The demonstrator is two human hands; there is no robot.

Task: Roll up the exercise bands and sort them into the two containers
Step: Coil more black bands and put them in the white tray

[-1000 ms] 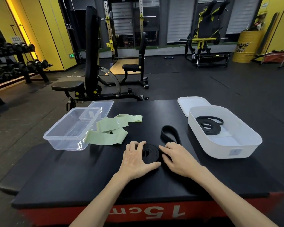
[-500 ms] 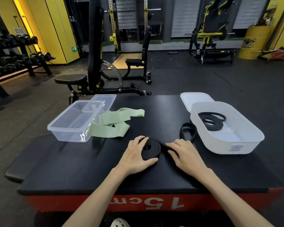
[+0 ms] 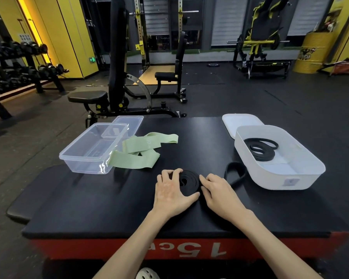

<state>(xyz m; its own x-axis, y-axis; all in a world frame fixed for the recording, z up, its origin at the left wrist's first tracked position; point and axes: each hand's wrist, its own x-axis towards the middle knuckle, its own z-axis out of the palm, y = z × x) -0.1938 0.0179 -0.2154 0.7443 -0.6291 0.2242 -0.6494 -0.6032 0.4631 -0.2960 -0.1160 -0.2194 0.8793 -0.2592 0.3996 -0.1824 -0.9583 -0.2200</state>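
A black exercise band (image 3: 187,182) lies partly coiled on the black platform (image 3: 113,206); its loose loop trails right toward the white container (image 3: 302,178). My left hand (image 3: 169,193) curls around the coil's left side, thumb at the front. My right hand (image 3: 220,192) presses the coil's right edge with curled fingertips. A second rolled black band (image 3: 260,150) sits inside the white container. Unrolled green bands (image 3: 141,154) lie beside the clear container (image 3: 85,164), which holds nothing visible.
A white lid (image 3: 238,123) lies behind the white container and a clear lid (image 3: 131,121) behind the clear one. Weight benches, a dumbbell rack and a yellow barrel stand on the gym floor beyond. The platform's red front edge is close to me.
The coil has grown as both hands wound the band; the loose loop has shortened and swung right, close to the white container. The camera view has shifted a little.
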